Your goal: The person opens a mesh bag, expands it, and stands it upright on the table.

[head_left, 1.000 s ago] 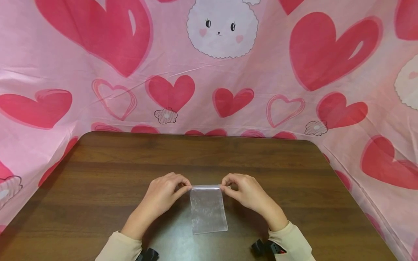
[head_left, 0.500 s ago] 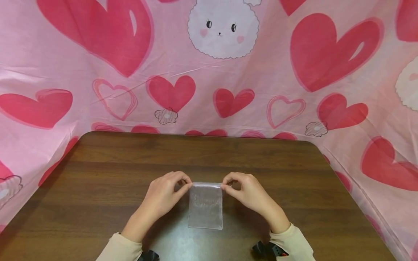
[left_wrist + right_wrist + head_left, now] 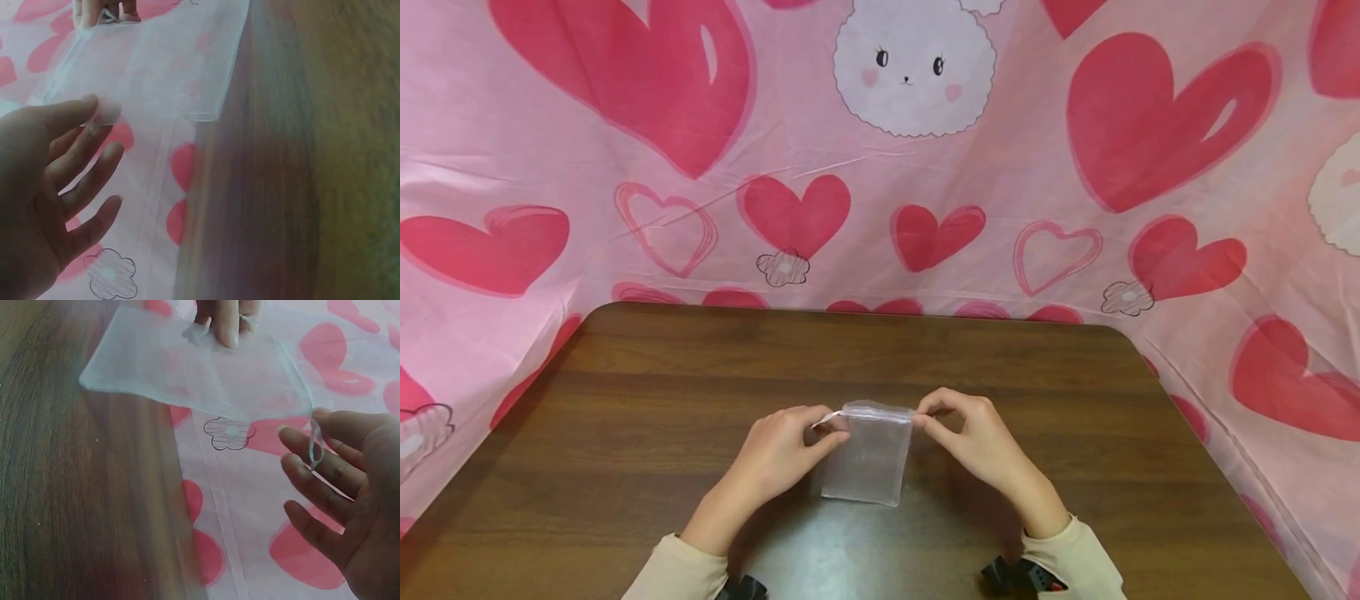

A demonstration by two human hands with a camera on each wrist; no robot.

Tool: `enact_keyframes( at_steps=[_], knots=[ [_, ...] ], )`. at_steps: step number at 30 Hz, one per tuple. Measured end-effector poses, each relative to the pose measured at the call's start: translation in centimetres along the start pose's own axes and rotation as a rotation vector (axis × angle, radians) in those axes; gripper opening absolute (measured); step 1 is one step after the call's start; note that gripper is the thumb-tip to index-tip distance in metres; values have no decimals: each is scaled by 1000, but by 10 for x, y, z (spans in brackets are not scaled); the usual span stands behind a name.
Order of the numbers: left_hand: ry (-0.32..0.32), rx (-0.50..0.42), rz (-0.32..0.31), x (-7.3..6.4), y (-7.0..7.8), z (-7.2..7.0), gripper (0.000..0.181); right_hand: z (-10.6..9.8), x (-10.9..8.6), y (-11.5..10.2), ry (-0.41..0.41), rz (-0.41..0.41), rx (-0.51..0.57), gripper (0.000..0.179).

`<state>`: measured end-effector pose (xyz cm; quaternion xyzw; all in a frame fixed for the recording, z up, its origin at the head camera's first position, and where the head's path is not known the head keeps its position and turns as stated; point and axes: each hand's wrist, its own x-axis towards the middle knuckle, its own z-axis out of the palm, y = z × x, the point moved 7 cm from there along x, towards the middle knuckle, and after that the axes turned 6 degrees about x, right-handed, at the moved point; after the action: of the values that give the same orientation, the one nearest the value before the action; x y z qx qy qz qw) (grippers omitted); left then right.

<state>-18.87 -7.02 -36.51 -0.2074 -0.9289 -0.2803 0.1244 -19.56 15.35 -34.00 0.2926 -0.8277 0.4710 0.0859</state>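
Note:
A sheer white drawstring pouch (image 3: 868,462) hangs between both hands over the table, looking flat, its gathered top edge away from the person. My left hand (image 3: 782,454) pinches its left side just below the top, thumb in front. Through the fabric (image 3: 162,69) in the left wrist view, the index fingertip shows faintly. At the top right corner, my right hand (image 3: 981,437) pinches the pouch between thumb and index finger. A thin cord loop (image 3: 315,450) dangles from that corner in the right wrist view, against the loosely bent other fingers.
The dark brown wooden table (image 3: 625,367) has rounded far corners. A pink cloth (image 3: 865,167) with red hearts hangs behind it and along both sides. Black wrist devices (image 3: 1018,575) sit at the beige sleeves (image 3: 681,567).
The left fingers have shifted from the pouch's top left corner to its side, freeing that corner and cord. The pouch has risen slightly and tilted; the right hand keeps its pinch.

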Motion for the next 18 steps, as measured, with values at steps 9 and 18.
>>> enact_keyframes(
  at_steps=[9, 18],
  knots=[
    [102, -60, -50, 0, -2, -7, 12, 4, 0, 3, -36, 29, -16, 19],
    [121, -153, -73, 1, -2, -9, 6, 13, -1, 2, -48, -11, 25, 11]
  ],
)
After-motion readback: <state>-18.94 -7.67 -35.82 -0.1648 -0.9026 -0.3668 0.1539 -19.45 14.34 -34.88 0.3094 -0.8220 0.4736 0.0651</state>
